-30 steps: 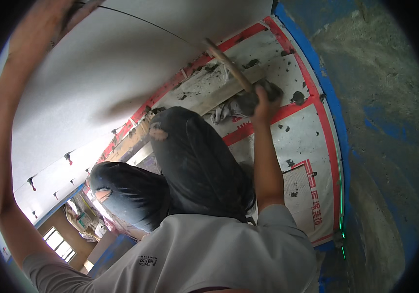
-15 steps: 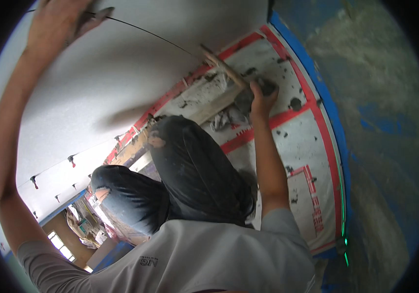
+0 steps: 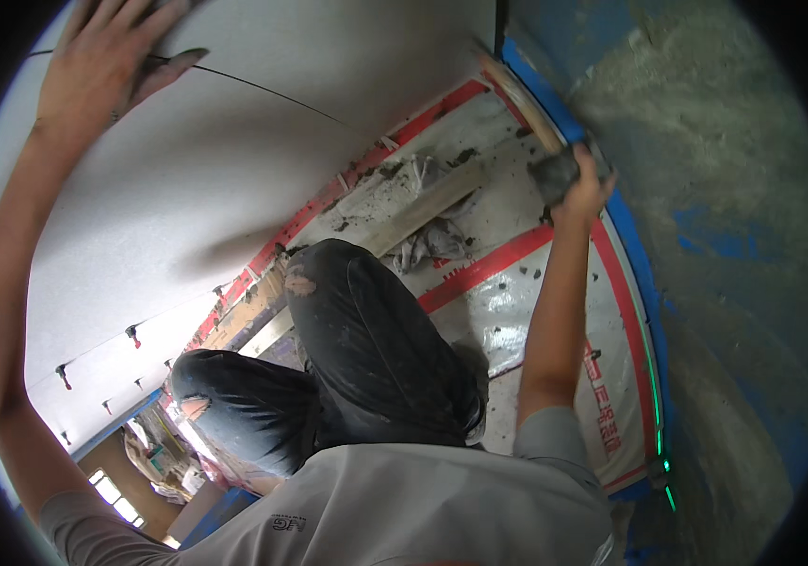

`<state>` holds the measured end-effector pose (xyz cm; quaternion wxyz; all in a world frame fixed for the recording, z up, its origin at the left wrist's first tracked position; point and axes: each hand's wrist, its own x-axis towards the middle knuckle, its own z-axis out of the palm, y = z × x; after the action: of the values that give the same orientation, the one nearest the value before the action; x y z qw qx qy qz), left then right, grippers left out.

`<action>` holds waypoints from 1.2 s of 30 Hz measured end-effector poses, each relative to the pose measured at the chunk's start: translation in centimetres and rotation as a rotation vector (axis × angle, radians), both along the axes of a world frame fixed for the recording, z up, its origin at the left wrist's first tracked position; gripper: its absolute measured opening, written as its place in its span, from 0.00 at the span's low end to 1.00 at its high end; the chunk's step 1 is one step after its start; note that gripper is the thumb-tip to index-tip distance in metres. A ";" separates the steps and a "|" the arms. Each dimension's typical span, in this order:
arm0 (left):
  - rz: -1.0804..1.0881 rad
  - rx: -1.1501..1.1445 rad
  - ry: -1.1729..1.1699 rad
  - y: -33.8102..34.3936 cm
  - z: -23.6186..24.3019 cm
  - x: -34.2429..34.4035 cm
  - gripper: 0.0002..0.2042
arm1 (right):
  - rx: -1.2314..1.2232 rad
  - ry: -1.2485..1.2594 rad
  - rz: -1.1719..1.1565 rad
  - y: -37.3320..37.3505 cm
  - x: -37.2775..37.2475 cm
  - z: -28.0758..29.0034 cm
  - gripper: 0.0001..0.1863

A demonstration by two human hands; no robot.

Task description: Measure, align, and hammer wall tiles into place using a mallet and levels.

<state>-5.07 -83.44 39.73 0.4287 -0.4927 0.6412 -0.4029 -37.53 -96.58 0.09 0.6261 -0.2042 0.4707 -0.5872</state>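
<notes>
The right hand [image 3: 585,193] is closed around the dark head of a wooden-handled mallet [image 3: 553,175], located near the blue strip [image 3: 638,236]. The left hand [image 3: 93,71], fingers extended, grasps nothing over the white panel [image 3: 187,141].

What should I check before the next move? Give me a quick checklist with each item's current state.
1. Left hand spread over the white panel: ok, though firm contact cannot be confirmed; some fingertips are cut off.
2. Right hand gripping the wooden-handled tool: ok, held at its dark head.
3. Tool clear of the blue edging: cannot tell; they overlap in this view.
4. Floor sheet free of debris: not ok, dark crumbs and a crumpled cloth lie there.
5. Red-tipped clips seated: cannot tell, too small.
</notes>
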 end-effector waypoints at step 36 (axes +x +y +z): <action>-0.043 0.453 0.088 -1.8 -14.4 0.5 0.27 | 0.064 0.028 0.113 9.7 4.9 -1.6 0.31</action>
<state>-4.60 -85.28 25.32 0.4912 -0.3874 0.7436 -0.2359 -32.60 -86.88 -1.46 0.6578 -0.2186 0.4858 -0.5324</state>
